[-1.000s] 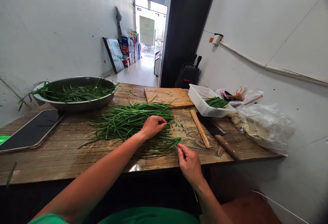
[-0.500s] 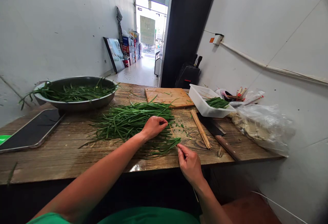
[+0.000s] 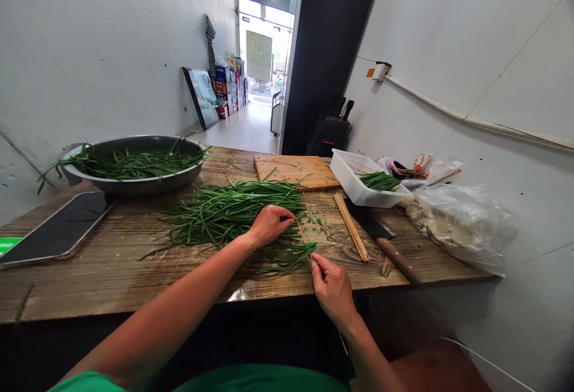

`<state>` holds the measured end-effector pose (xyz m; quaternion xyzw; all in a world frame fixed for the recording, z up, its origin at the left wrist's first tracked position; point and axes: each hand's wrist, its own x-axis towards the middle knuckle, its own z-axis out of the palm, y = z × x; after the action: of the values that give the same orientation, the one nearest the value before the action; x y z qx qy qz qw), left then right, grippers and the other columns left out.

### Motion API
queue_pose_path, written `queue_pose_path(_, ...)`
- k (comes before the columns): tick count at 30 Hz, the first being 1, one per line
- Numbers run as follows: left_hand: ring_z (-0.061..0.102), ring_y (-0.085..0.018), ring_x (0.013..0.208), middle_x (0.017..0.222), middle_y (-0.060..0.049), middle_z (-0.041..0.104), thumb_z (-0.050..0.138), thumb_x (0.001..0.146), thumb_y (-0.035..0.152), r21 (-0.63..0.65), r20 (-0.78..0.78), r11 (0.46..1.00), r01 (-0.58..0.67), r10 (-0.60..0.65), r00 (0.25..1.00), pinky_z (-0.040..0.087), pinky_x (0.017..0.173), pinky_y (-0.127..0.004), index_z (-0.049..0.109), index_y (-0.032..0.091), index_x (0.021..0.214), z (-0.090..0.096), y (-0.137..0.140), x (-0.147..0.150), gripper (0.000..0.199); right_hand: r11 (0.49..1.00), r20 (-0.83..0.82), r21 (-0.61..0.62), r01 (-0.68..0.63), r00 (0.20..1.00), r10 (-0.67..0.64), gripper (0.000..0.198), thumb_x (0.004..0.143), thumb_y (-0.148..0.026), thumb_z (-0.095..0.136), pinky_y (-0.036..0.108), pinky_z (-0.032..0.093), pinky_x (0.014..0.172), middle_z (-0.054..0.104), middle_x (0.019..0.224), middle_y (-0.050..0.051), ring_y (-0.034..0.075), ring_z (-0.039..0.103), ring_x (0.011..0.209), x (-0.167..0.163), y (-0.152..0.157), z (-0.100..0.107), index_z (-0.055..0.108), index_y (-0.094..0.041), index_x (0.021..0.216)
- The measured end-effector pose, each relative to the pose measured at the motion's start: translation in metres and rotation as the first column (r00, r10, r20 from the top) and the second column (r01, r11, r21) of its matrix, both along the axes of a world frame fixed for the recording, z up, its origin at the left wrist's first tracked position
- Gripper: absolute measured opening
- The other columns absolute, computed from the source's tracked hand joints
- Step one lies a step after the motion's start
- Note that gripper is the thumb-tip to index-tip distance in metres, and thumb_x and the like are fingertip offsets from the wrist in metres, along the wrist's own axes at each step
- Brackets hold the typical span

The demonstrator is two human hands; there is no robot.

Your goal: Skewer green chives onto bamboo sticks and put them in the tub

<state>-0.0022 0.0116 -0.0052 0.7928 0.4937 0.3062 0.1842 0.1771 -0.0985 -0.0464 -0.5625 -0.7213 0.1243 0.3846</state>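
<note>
A thin bamboo skewer (image 3: pixel 301 232) runs slantwise between my two hands, with the ends of several garlic chives (image 3: pixel 299 252) gathered at its middle. Its upper end is pinched by my left hand (image 3: pixel 270 225), whose thumb and forefinger are pressed together over the chive pile. Lower down, my right hand (image 3: pixel 333 284) grips the same skewer just below the chive ends, near the table's front edge. The skewer's tail shows below my right wrist. A large loose pile of garlic chives (image 3: pixel 224 207) lies on the wooden table (image 3: pixel 134 272), behind and beside my left hand.
Right of the hands lie a bundle of skewers (image 3: pixel 351 227) and a cleaver (image 3: pixel 394 254). Behind are a cutting board (image 3: pixel 287 168), a white plastic tub (image 3: pixel 343 168) and a plastic bag (image 3: pixel 461 219). At left stand a metal basin (image 3: pixel 134 186) of chives and a dark-screened tablet (image 3: pixel 58 227).
</note>
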Motion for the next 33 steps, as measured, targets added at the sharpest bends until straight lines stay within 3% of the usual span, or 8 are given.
queue_pose_path(4,0.058,-0.012,0.069,0.078,-0.001,0.068,0.052,0.074,0.027,0.001,-0.002,0.996,0.085,-0.085,0.996,0.041,0.065,-0.02,0.069,0.018,0.081,0.002,-0.004,0.001,0.02,1.0,0.01,-0.007,0.008,1.0,-0.007,0.03,0.082,-0.022,0.042,0.026,0.051,0.071,0.069,0.091,0.008,0.02,0.066,0.08,0.0,0.001,0.0,0.065,-0.016,0.101)
queue_pose_path(9,0.058,-0.011,0.073,0.079,-0.002,0.067,0.053,0.076,0.031,-0.017,-0.017,0.909,0.416,-0.416,0.909,0.041,0.069,-0.019,0.069,0.017,0.077,0.015,-0.013,0.002,0.021,0.999,-0.014,-0.032,0.023,1.0,-0.023,0.031,0.082,-0.023,0.041,0.025,0.052,0.063,0.068,0.094,0.008,0.02,0.065,0.08,0.0,0.0,0.001,0.063,-0.015,0.102)
queue_pose_path(11,0.057,-0.011,0.071,0.078,-0.003,0.066,0.05,0.078,0.033,0.016,-0.031,0.938,0.346,-0.346,0.938,0.041,0.068,-0.019,0.068,0.017,0.076,0.017,-0.011,-0.002,0.025,0.999,-0.038,-0.027,0.024,0.999,-0.025,0.032,0.083,-0.024,0.04,0.025,0.051,0.064,0.068,0.093,0.008,0.019,0.065,0.079,0.0,0.0,0.002,0.063,-0.015,0.103)
queue_pose_path(14,0.055,-0.012,0.071,0.076,-0.003,0.064,0.052,0.077,0.032,0.12,-0.119,0.982,0.144,-0.129,0.984,0.04,0.069,-0.022,0.068,0.018,0.077,0.013,-0.002,-0.01,0.021,0.999,-0.049,-0.013,0.03,0.998,-0.03,0.032,0.083,-0.024,0.04,0.025,0.051,0.062,0.069,0.09,0.008,0.019,0.066,0.075,0.0,0.0,0.001,0.063,-0.015,0.103)
queue_pose_path(18,0.053,-0.013,0.07,0.073,-0.002,0.06,0.06,0.071,0.03,0.114,-0.317,0.974,0.198,-0.153,0.936,0.038,0.068,-0.024,0.068,0.02,0.072,0.004,0.005,-0.017,0.013,0.999,-0.047,-0.006,0.032,0.998,-0.033,0.032,0.083,-0.025,0.04,0.024,0.051,0.062,0.069,0.09,0.008,0.019,0.066,0.074,0.0,-0.001,0.001,0.063,-0.015,0.102)
queue_pose_path(25,0.053,-0.016,0.078,0.078,-0.003,0.061,0.057,0.071,0.025,0.116,-0.431,0.976,0.186,-0.119,0.894,0.035,0.073,-0.028,0.067,0.021,0.072,0.004,0.0,-0.012,0.011,0.999,-0.052,-0.029,0.015,0.999,-0.017,0.032,0.083,-0.025,0.04,0.024,0.05,0.065,0.069,0.091,0.008,0.019,0.066,0.076,0.0,-0.003,0.002,0.062,-0.013,0.103)
queue_pose_path(29,0.054,-0.017,0.076,0.074,-0.003,0.063,0.05,0.074,0.023,0.186,-0.365,0.975,0.117,-0.042,0.93,0.035,0.073,-0.029,0.065,0.019,0.072,0.004,-0.001,-0.009,0.016,0.999,-0.058,-0.027,0.02,0.998,-0.021,0.031,0.083,-0.026,0.04,0.024,0.05,0.062,0.069,0.09,0.007,0.019,0.065,0.075,0.0,-0.003,0.002,0.062,-0.015,0.102)
queue_pose_path(33,0.054,-0.013,0.064,0.07,-0.001,0.063,0.047,0.074,0.024,0.157,-0.194,0.987,0.025,0.006,0.981,0.037,0.064,-0.023,0.063,0.018,0.076,0.003,0.0,-0.006,0.018,0.999,-0.047,-0.036,0.012,0.999,-0.014,0.032,0.084,-0.026,0.039,0.024,0.049,0.06,0.069,0.088,0.008,0.017,0.065,0.067,-0.001,-0.004,0.003,0.062,-0.014,0.102)
